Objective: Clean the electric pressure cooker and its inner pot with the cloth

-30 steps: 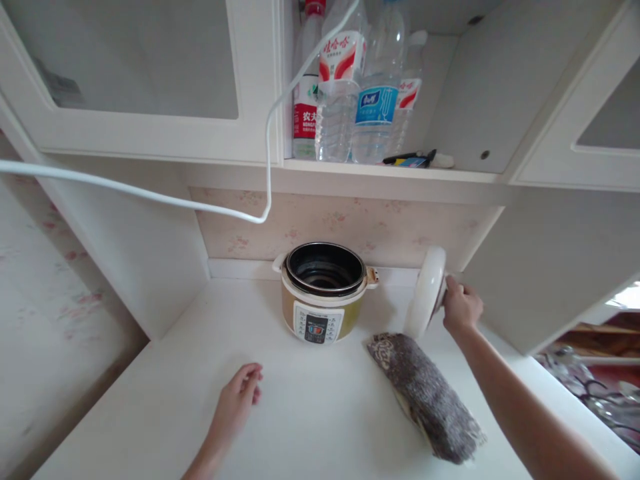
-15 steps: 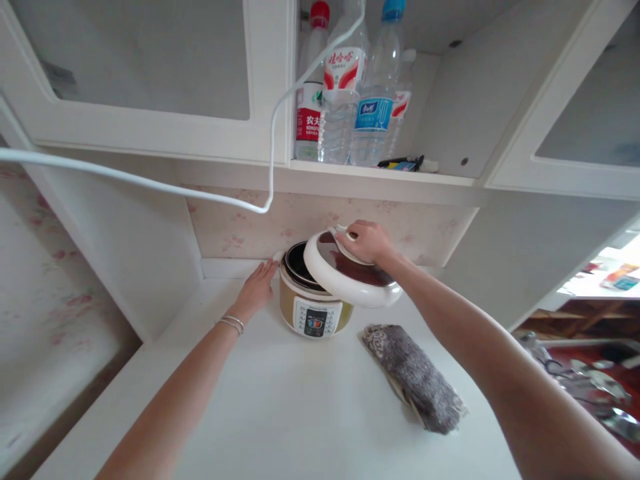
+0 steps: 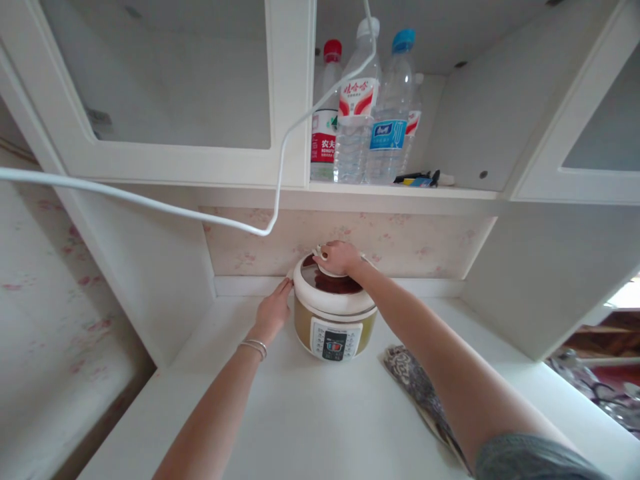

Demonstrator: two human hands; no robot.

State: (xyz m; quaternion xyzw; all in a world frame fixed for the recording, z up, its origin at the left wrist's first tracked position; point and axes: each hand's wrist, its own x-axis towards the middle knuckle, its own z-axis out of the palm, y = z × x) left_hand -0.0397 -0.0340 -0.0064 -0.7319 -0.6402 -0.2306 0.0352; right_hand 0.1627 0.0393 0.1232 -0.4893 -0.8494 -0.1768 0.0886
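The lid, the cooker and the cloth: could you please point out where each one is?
Lid (image 3: 336,285): head view, on the dark panel of its top.
Cooker (image 3: 335,341): head view, on its front control panel.
Cloth (image 3: 419,390): head view, on its visible middle, beside the forearm.

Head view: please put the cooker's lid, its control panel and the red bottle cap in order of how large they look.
1. Lid, the largest, although the right hand hides part of it
2. Control panel
3. Red bottle cap

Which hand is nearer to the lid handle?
Right: the right hand grips the lid handle; the left hand is lower, at the left side of the cooker.
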